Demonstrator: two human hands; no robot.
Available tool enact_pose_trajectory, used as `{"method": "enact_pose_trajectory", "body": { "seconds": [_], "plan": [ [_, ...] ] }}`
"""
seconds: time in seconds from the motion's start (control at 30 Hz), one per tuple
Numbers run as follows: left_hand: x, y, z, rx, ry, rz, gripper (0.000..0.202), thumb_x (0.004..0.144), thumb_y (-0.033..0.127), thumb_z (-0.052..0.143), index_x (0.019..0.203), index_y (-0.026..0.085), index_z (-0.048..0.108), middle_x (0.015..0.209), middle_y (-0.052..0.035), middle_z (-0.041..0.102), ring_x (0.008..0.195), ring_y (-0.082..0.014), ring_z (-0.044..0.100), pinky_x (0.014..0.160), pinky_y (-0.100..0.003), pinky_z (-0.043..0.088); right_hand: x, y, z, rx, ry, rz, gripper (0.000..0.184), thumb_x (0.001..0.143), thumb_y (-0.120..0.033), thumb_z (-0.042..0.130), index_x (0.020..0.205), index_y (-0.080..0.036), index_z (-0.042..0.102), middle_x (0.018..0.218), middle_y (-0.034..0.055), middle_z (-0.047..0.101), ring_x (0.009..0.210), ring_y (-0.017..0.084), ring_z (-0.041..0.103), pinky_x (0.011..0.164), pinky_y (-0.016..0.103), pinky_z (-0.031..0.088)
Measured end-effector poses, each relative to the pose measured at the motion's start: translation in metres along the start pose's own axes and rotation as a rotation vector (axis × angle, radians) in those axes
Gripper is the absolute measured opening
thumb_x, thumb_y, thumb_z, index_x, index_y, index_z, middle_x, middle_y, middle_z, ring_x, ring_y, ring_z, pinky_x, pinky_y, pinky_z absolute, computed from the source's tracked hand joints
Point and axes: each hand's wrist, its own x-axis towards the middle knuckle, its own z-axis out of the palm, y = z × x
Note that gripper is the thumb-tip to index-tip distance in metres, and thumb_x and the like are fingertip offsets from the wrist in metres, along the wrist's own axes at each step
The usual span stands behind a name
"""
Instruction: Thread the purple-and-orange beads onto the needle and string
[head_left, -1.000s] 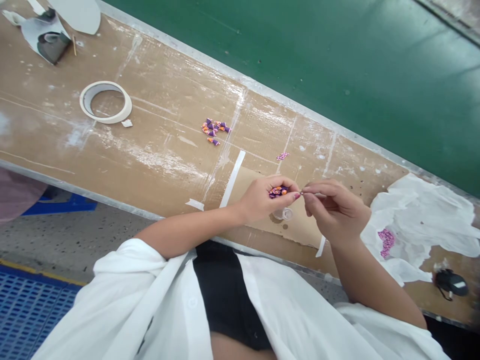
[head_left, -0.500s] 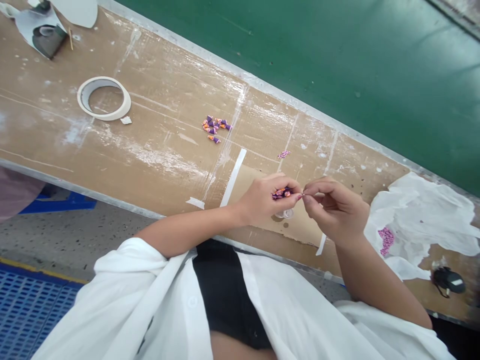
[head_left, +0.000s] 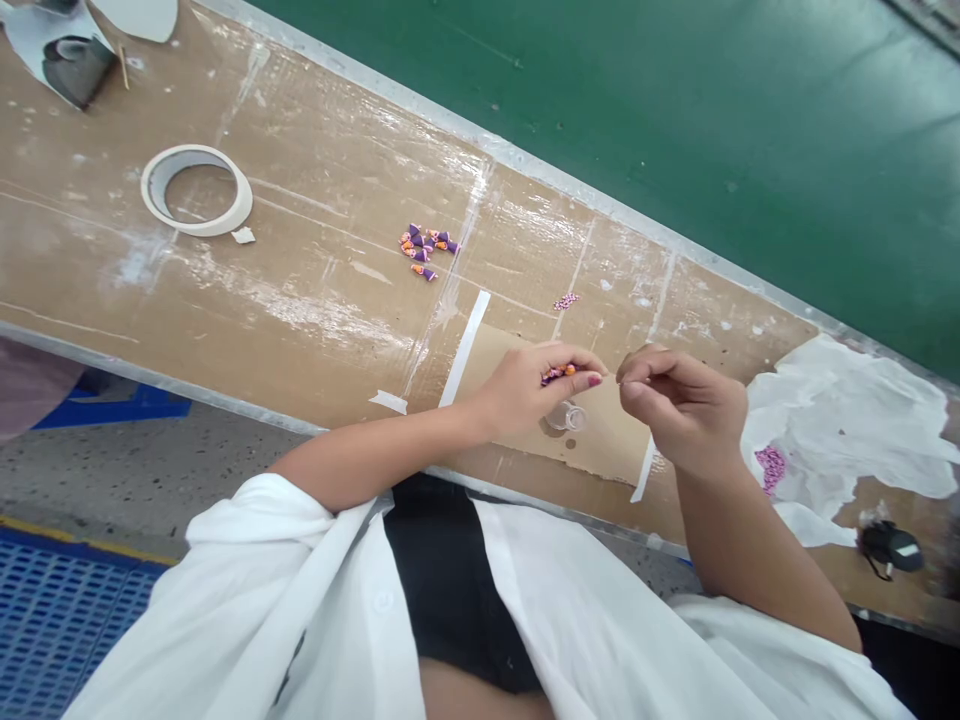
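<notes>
My left hand (head_left: 521, 392) is curled around several small purple-and-orange figures (head_left: 556, 374), its thumb and forefinger held close together. Just right of it, the thumb and forefinger of my right hand (head_left: 686, 410) are pinched; anything between them is too small to make out. A narrow gap separates the two hands' fingertips. Below my left fingers a small clear cup (head_left: 574, 416) stands on a taped-down cardboard sheet (head_left: 600, 455). More purple-and-orange figures (head_left: 426, 252) lie in a loose cluster further left. Beyond my hands is a little heap of pink-and-purple bead-like bits (head_left: 566, 301).
A roll of white tape (head_left: 241, 205) lies on the brown-covered table at left. Crumpled white sheeting (head_left: 870, 420) at right carries a bigger heap of pink bits (head_left: 771, 468). Near it is a black object (head_left: 891, 547). A green surface (head_left: 637, 120) runs along the far side.
My hands have drawn apart: the fingertips touched before, and now the right hand is slightly away to the right. More of the clear cup shows. The view has shifted slightly.
</notes>
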Motion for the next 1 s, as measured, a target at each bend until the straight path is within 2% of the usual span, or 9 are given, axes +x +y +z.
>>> {"method": "enact_pose_trajectory", "body": {
  "seconds": [0.07, 0.13, 0.2, 0.3, 0.4, 0.63, 0.73, 0.9, 1.0],
  "plan": [
    [0.002, -0.001, 0.0, -0.161, 0.042, -0.13, 0.021, 0.084, 0.029, 0.063, 0.098, 0.014, 0.065, 0.08, 0.0002, 0.062, 0.065, -0.0053, 0.051, 0.065, -0.021, 0.041, -0.003, 0.003, -0.002, -0.065, -0.022, -0.028, 0.012, 0.081, -0.012, 0.059, 0.075, -0.022, 0.056, 0.065, -0.001, 0.055, 0.057, 0.011, 0.049, 0.048, 0.025, 0.037],
    [0.005, 0.0, -0.001, -0.321, 0.089, -0.276, 0.031, 0.084, 0.025, 0.063, 0.114, 0.015, 0.06, 0.073, 0.0033, 0.057, 0.053, -0.0025, 0.043, 0.054, -0.02, 0.035, -0.008, 0.007, -0.004, -0.197, -0.099, -0.084, 0.016, 0.081, -0.007, 0.057, 0.076, -0.022, 0.055, 0.067, -0.0016, 0.055, 0.055, 0.01, 0.047, 0.047, 0.024, 0.036],
    [0.007, 0.003, -0.002, -0.46, 0.132, -0.386, 0.038, 0.084, 0.02, 0.065, 0.12, 0.015, 0.055, 0.07, 0.005, 0.054, 0.049, -0.001, 0.038, 0.048, -0.018, 0.029, -0.013, 0.011, -0.004, -0.358, -0.188, -0.171, 0.016, 0.082, -0.006, 0.056, 0.078, -0.021, 0.053, 0.068, -0.0013, 0.054, 0.056, 0.01, 0.046, 0.05, 0.024, 0.036],
    [0.008, 0.006, -0.003, -0.608, 0.162, -0.48, 0.029, 0.079, 0.02, 0.072, 0.103, 0.012, 0.057, 0.072, 0.0038, 0.054, 0.05, 0.0002, 0.038, 0.045, -0.017, 0.024, -0.02, 0.015, -0.004, -0.528, -0.273, -0.305, 0.014, 0.085, -0.009, 0.057, 0.082, -0.021, 0.052, 0.068, -0.0008, 0.05, 0.061, 0.012, 0.046, 0.056, 0.026, 0.039],
    [0.009, 0.005, -0.002, -0.687, 0.145, -0.516, 0.026, 0.075, 0.021, 0.075, 0.085, 0.013, 0.053, 0.073, 0.0027, 0.055, 0.05, 0.0006, 0.039, 0.043, -0.016, 0.022, -0.025, 0.015, -0.002, -0.584, -0.305, -0.362, 0.014, 0.087, -0.009, 0.057, 0.086, -0.021, 0.051, 0.068, -0.0012, 0.047, 0.062, 0.013, 0.045, 0.058, 0.026, 0.039],
    [0.008, 0.003, -0.002, -0.703, 0.121, -0.509, 0.029, 0.073, 0.021, 0.078, 0.081, 0.014, 0.05, 0.069, 0.0039, 0.053, 0.048, 0.0003, 0.039, 0.042, -0.015, 0.02, -0.028, 0.012, 0.001, -0.683, -0.34, -0.425, 0.014, 0.088, -0.008, 0.054, 0.084, -0.02, 0.049, 0.069, -0.0004, 0.048, 0.062, 0.013, 0.044, 0.053, 0.025, 0.036],
    [0.008, 0.003, -0.002, -0.704, 0.098, -0.511, 0.031, 0.071, 0.023, 0.079, 0.081, 0.013, 0.051, 0.07, 0.0028, 0.055, 0.048, 0.0005, 0.037, 0.042, -0.015, 0.02, -0.025, 0.008, 0.001, -0.58, -0.236, -0.386, 0.016, 0.086, -0.006, 0.056, 0.084, -0.021, 0.05, 0.067, -0.0017, 0.046, 0.059, 0.012, 0.044, 0.053, 0.025, 0.037],
    [0.006, 0.005, -0.003, -0.738, -0.005, -0.532, 0.035, 0.067, 0.027, 0.082, 0.08, 0.011, 0.053, 0.072, 0.0008, 0.057, 0.05, 0.0009, 0.035, 0.042, -0.015, 0.02, -0.019, -0.001, 0.011, -0.454, 0.11, -0.332, 0.02, 0.081, -0.003, 0.058, 0.083, -0.022, 0.053, 0.062, -0.005, 0.041, 0.051, 0.009, 0.038, 0.047, 0.024, 0.033],
    [0.006, 0.004, -0.003, -0.791, -0.053, -0.521, 0.038, 0.066, 0.028, 0.083, 0.081, 0.012, 0.053, 0.073, 0.0007, 0.058, 0.049, 0.0008, 0.036, 0.041, -0.015, 0.019, -0.017, -0.003, 0.021, -0.435, 0.195, -0.348, 0.02, 0.079, -0.003, 0.059, 0.083, -0.022, 0.053, 0.061, -0.0049, 0.041, 0.052, 0.01, 0.038, 0.047, 0.025, 0.032]
  ]
}}
